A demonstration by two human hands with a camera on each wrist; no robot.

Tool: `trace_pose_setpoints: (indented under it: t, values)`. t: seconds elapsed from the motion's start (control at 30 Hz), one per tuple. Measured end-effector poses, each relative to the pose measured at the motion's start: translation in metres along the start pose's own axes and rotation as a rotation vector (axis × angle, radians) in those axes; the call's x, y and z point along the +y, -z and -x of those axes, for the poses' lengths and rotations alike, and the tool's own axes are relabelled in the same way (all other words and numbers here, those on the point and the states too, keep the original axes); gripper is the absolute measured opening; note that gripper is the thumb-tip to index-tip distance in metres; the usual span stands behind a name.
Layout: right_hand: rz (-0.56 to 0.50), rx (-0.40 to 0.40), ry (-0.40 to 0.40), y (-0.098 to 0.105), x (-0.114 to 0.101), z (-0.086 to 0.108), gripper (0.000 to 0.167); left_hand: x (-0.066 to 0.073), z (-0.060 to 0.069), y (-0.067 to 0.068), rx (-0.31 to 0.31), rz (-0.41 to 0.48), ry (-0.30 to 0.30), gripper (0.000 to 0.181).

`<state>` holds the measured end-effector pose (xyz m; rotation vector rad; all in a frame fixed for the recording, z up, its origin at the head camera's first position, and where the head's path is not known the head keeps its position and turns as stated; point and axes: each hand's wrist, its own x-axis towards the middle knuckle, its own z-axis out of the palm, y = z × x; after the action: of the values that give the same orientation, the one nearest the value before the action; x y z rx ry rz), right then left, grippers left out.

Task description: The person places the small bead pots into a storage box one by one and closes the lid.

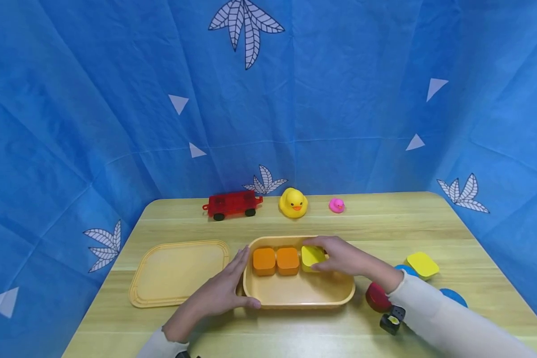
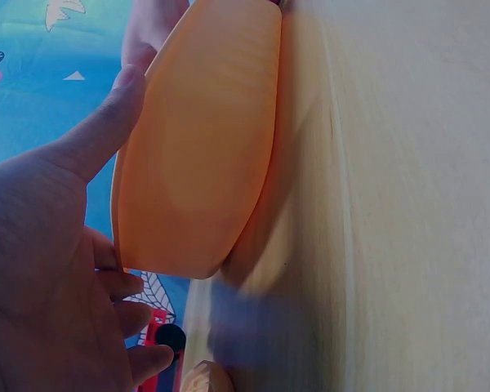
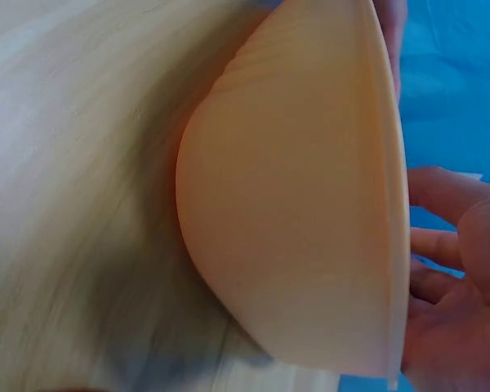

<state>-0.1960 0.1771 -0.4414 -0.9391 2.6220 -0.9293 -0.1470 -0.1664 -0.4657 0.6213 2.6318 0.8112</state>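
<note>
A yellow rounded-square block [image 1: 312,257] is in the pale orange oblong container [image 1: 291,298], to the right of two orange blocks, the left one [image 1: 264,261] and the middle one [image 1: 288,261]. Over the container's far right part, my right hand [image 1: 340,256] pinches the yellow block between thumb and fingers. In the right wrist view the container wall [image 3: 294,204] hides the block. At the container's left end, my left hand [image 1: 225,288] rests with extended fingers along the side and its thumb at the front corner. The left wrist view shows that thumb against the rim.
A matching lid [image 1: 183,273] lies left of the container. Along the back stand a red toy wagon [image 1: 233,204], a yellow duck [image 1: 293,203] and a small pink duck [image 1: 337,205]. Beside the right forearm lie a yellow block [image 1: 422,265], a red piece [image 1: 378,297] and blue pieces [image 1: 453,297].
</note>
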Motion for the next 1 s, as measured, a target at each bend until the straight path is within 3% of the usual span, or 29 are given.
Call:
trace_pose_setpoints:
  t: [0.2,1.0]
  values:
    - [0.020,-0.015,0.041,-0.007,-0.002,-0.008,0.057,0.000,0.001,0.000,0.000,0.004,-0.003,0.126]
    - [0.009,-0.027,-0.015,-0.010,-0.004,-0.014,0.059,0.001,0.001,0.001,-0.005,-0.001,0.005,0.126]
